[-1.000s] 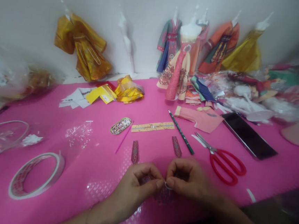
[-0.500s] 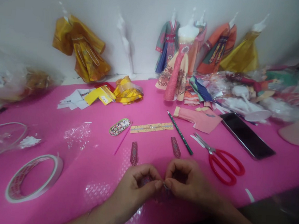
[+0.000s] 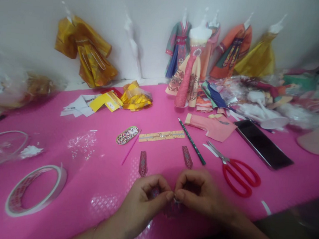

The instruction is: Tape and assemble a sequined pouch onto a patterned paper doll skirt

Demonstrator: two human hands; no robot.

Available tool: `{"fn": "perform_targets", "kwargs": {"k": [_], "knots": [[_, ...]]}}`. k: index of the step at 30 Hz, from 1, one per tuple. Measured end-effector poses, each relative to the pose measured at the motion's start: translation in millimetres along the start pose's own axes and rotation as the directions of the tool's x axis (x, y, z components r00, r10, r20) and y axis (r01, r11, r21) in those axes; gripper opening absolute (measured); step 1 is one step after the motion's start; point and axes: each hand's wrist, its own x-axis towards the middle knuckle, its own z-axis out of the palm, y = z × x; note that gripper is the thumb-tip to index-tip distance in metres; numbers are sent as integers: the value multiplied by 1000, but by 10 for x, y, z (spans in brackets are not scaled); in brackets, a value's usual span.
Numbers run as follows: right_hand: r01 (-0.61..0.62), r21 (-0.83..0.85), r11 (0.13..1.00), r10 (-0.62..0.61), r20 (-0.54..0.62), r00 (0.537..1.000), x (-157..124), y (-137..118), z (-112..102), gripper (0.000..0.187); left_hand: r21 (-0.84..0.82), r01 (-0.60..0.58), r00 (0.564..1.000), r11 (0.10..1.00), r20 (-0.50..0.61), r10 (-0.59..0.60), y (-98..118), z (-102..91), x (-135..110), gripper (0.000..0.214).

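Note:
My left hand (image 3: 148, 198) and my right hand (image 3: 198, 190) meet fingertip to fingertip low in the middle, both closed in a pinch. Between them is a small pale piece, mostly hidden and too blurred to name. Under my fingers a dark red patterned piece (image 3: 172, 211) shows in part. Just beyond lie two dark red patterned strips (image 3: 143, 163), (image 3: 187, 157) with pointed ends. A cream decorated band (image 3: 162, 135) lies farther back, beside a purple stick (image 3: 131, 147), an oval dish of beads (image 3: 127, 135) and a dark green pencil (image 3: 192, 141).
Red-handled scissors (image 3: 240, 177) and a black phone (image 3: 263, 144) lie to the right, near a pink paper garment piece (image 3: 217, 127). A tape roll (image 3: 60, 180) sits at left. Dressed miniature mannequins (image 3: 190, 66) line the wall beside plastic-wrapped scraps (image 3: 251, 94). Clear gem sheets (image 3: 103, 205) lie near my left arm.
My fingertips have shifted very slightly on the small piece between them. The view has moved a touch; everything on the table stays in place.

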Motion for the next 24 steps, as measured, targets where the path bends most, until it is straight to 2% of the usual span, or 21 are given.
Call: {"fn": "perform_targets", "kwargs": {"k": [3,8,17,24], "knots": [[21,16,1000,-21,15,1000,0,6,-11,15,13,4,1000,1000,-17,-4,-2,-13,-4,30],[-20,2,1000,20,-14,1000,3,16,-6,14,-23,-19,1000,1000,-1,19,27,-12,-9,33],[-42,-9,999,42,-19,999,9,-9,13,15,-47,-30,995,998,89,34,18,-23,-19,35],[8,59,998,-10,28,1000,-6,5,-23,22,-68,-8,1000,998,28,10,37,2,-23,35]]}}
